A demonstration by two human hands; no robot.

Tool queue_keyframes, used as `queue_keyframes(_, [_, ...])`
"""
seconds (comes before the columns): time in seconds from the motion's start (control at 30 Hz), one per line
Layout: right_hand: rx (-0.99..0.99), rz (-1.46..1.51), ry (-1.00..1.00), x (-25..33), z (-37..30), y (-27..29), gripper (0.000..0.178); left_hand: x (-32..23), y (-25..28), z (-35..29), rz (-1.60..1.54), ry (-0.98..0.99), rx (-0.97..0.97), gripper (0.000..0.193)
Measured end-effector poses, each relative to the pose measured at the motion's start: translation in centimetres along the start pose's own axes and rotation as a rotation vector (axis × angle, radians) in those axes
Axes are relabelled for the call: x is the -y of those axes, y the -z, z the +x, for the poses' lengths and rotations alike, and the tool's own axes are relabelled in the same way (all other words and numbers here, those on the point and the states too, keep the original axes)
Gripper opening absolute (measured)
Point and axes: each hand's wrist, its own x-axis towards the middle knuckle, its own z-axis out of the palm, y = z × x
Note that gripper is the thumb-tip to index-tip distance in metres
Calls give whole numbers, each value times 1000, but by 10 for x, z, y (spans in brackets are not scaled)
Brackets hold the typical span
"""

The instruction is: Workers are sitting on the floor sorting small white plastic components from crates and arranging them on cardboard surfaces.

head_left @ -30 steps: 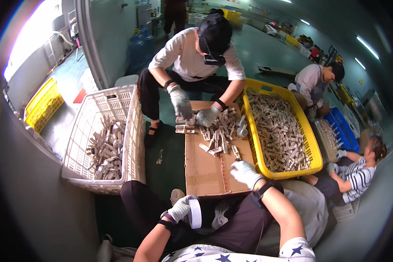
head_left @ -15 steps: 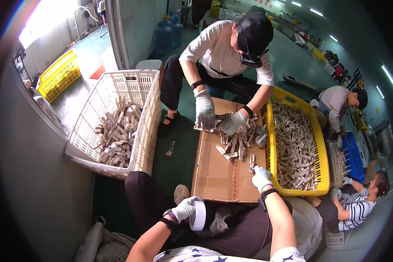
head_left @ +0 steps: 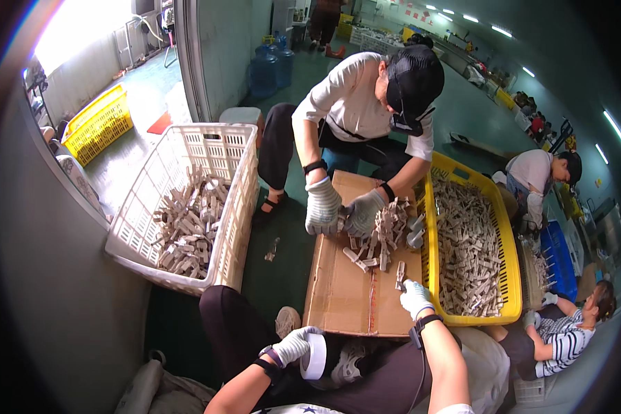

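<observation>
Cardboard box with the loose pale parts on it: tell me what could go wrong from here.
A co-worker's hand, close beside the pile of parts, might nudge some off the cardboard box. The single part by the right hand lies near the box's right edge and could drop over it.

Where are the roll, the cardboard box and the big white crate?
Roll (head_left: pixel 314 357): head view, middle of its visible white band.
Cardboard box (head_left: pixel 341 291): head view, bare part of its top.
White crate (head_left: pixel 241 215): head view, outside of its right wall.
</observation>
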Motion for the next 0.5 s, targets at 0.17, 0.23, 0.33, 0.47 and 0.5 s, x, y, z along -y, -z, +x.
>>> queue_keyframes(0.17, [14,47,-13,0,-2,5,25,-5,-1,-1,-19,0,2,58])
queue_keyframes(0.23, [24,49,-12,0,2,4,25,-6,-1,0,-40,39,1,59])
queue_keyframes(0.33, [9,14,-10,-4,9,-1,26,0,-1,4,-47,29,14,59])
queue_keyframes(0.47, [31,44,-21,1,4,6,26,-4,0,4,-137,66,-1,58])
queue_keyframes(0.5, [36,64,-28,2,4,7,26,1,1,5,-136,65,-2,58])
